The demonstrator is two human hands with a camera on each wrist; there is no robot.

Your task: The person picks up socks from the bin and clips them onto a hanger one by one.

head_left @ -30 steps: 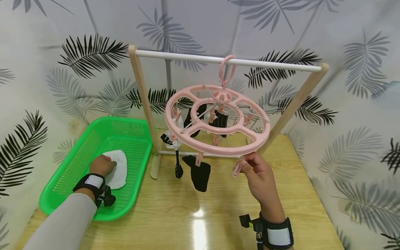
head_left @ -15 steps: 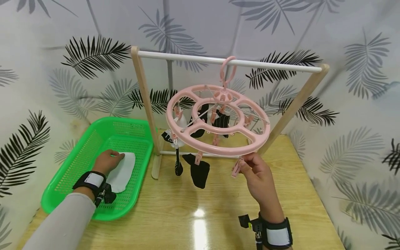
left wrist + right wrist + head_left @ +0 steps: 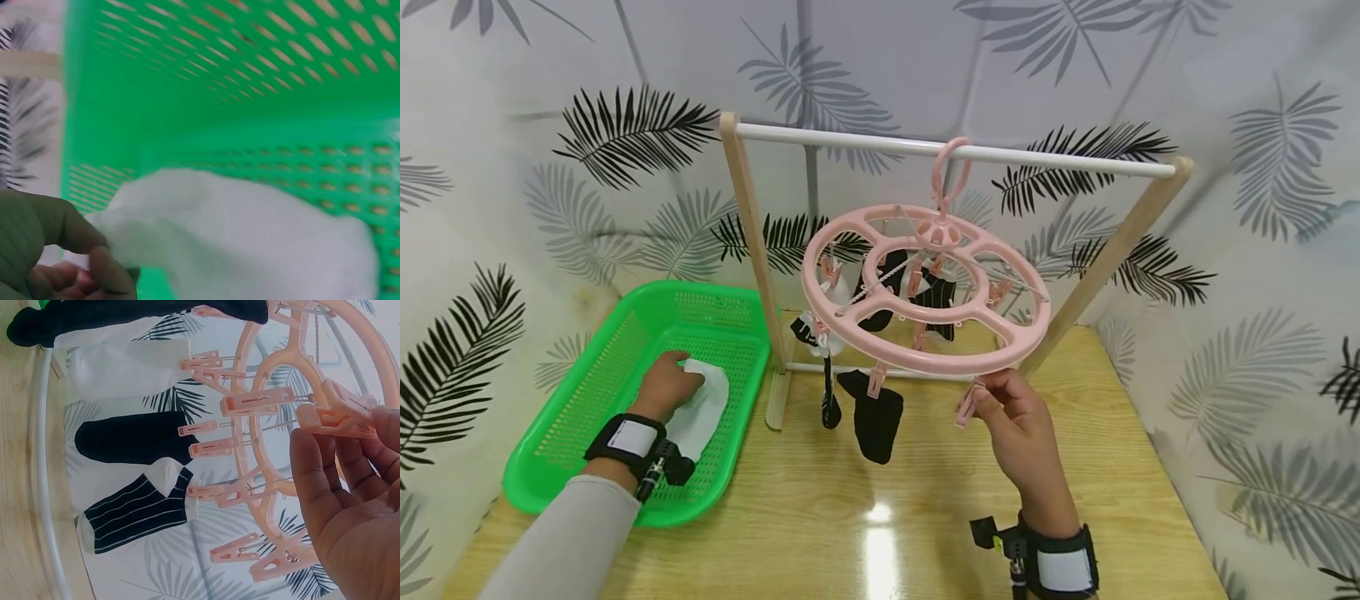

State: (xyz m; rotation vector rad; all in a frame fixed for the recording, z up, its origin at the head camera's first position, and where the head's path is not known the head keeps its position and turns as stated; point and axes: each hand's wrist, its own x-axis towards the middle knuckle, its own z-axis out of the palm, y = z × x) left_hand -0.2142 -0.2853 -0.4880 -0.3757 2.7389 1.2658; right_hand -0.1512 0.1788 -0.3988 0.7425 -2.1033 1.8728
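In the green basket, my left hand (image 3: 668,387) pinches one end of a white sock (image 3: 703,412). The left wrist view shows thumb and fingers at the sock's narrow end (image 3: 134,234), the rest of it spread over the basket floor. My right hand (image 3: 1024,425) holds a pink clothes peg (image 3: 334,419) between thumb and fingers, under the near right rim of the round pink drying hanger (image 3: 925,361). No cloth is in that peg. Clipped beneath the hanger are a black sock (image 3: 877,425), a striped sock (image 3: 140,509) and several others.
The hanger's hook (image 3: 951,171) hangs over the white bar (image 3: 850,143) of a wooden-legged rack. The green basket (image 3: 520,467) stands left of the rack on the wooden table (image 3: 805,533). Unused pegs (image 3: 234,549) dangle from the hanger. A leaf-patterned wall surrounds the table.
My left hand has moved up and a little right within the basket, drawing the white sock along with it. My right hand keeps its hold on the peg, almost still.
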